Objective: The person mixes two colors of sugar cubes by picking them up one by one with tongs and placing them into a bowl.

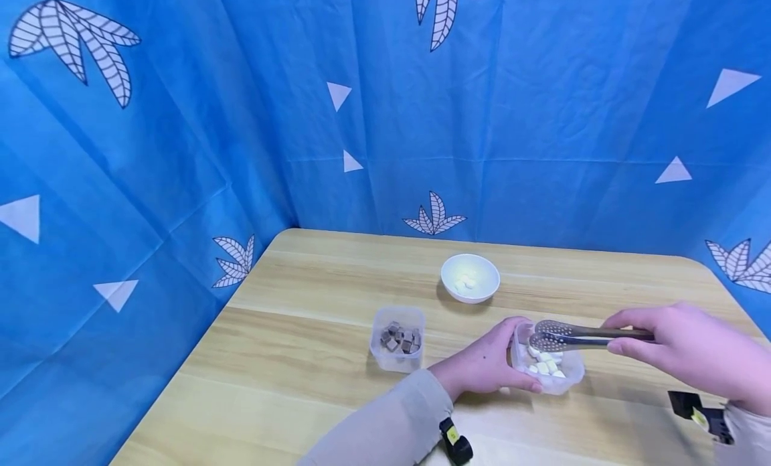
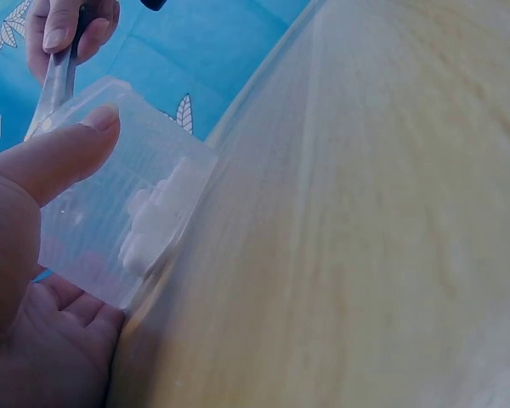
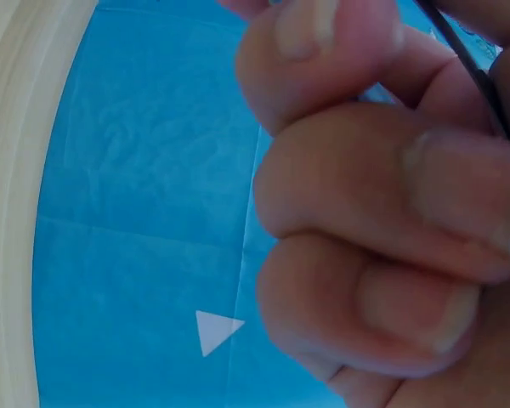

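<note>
My left hand (image 1: 490, 362) grips a clear plastic container (image 1: 563, 384) by its left side, thumb along the near wall. Several white chunks (image 1: 547, 367) lie in it; through the wall they show as a pale heap (image 2: 157, 212) in the left wrist view. Metal tongs (image 1: 578, 335) with perforated heads reach over the container from the right. My right hand (image 1: 674, 339) holds them by the dark handles, thumb below and fingers above. The tong heads overlap the container's far left part, and nothing shows between them. In the right wrist view, curled fingers (image 3: 382, 187) hide most of the tongs.
Left of my left hand stands a second clear container (image 1: 397, 364) with several brown cubes (image 1: 400, 339). Farther back is a white bowl (image 1: 490, 288) with a few pale pieces (image 1: 465, 282) inside. The wooden table (image 1: 271, 359) ends at a blue patterned curtain (image 1: 542, 185).
</note>
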